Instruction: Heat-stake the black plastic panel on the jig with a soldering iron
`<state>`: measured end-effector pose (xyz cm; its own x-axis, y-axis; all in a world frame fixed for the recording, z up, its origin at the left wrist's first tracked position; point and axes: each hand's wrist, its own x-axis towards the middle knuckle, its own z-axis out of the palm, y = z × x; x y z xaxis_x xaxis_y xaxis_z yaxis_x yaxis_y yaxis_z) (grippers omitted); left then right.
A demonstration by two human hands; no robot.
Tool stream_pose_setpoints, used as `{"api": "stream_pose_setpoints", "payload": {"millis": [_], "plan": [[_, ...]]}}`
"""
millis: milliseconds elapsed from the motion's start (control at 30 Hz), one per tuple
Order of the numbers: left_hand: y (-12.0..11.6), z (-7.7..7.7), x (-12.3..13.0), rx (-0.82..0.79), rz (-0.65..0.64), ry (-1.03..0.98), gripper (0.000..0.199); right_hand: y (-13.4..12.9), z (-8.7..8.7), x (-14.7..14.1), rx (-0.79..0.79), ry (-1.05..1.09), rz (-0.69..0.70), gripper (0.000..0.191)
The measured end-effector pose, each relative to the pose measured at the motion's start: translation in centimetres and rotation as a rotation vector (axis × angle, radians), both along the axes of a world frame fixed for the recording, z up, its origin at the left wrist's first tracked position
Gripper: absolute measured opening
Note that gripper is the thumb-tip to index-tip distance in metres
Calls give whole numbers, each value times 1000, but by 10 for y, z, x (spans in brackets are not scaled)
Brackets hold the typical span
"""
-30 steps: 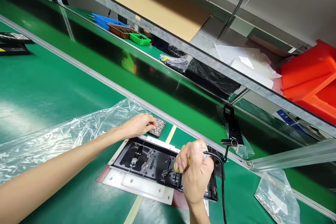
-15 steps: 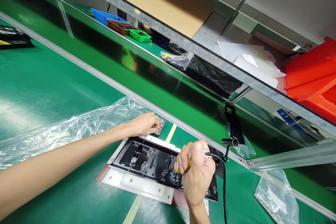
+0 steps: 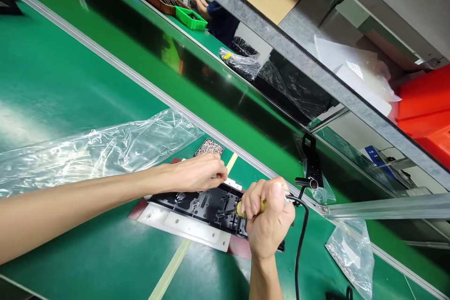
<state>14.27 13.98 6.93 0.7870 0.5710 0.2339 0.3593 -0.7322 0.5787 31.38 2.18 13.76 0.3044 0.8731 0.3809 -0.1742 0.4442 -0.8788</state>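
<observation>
1. Right, head view: the black panel [image 3: 207, 206] is on the worktop [image 3: 98, 253], open side up and seated in a white fixture [image 3: 191, 227], so placing it looks done.
2. Over on the right side, the right hand [image 3: 269, 211] is wrapped firmly around a yellow-handled tool [image 3: 242, 208], its black cord [image 3: 303, 243] looping down past the wrist. The dark tip points at the panel's inner face; whether it touches, I can't tell.
3. Now the left hand [image 3: 207, 172]: fingers curled, thumb and fingertips together, above the panel's far edge. Anything pinched in there is hidden from us.
4. Just beyond it sits a small tray [image 3: 210, 146], well stocked with tiny metal pieces, so supply is nowhere near used up.
5. And progress? I'd call it midway work on this panel. A shiny fitting [image 3: 180, 197] shows near its left end, but the forearm and right hand cover much of the rest, so no count of finished spots is possible.
6. What's left, by my reading: the panel sits in its fixture with the tool over it, so this piece appears unfinished. Nearby, a clear bag [image 3: 353, 253] lies well apart on the right.
</observation>
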Motion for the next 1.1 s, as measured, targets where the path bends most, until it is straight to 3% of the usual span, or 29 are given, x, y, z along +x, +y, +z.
{"api": "stream_pose_setpoints", "payload": {"millis": [133,400,700,933,1100], "plan": [[-11,-4,11,83,-191,-26,19,1,-1,0,17,-8,-6,50],[-11,-21,26,267,-305,-52,24,1,-1,-1,21,-3,7,49],[-9,-29,33,321,-317,6,19,0,0,1,7,-9,18,50],[-17,-17,10,327,-276,-42,22,0,1,0,1,-2,11,50],[-22,-20,3,379,-249,-48,21,1,2,-1,0,-4,10,51]]}}
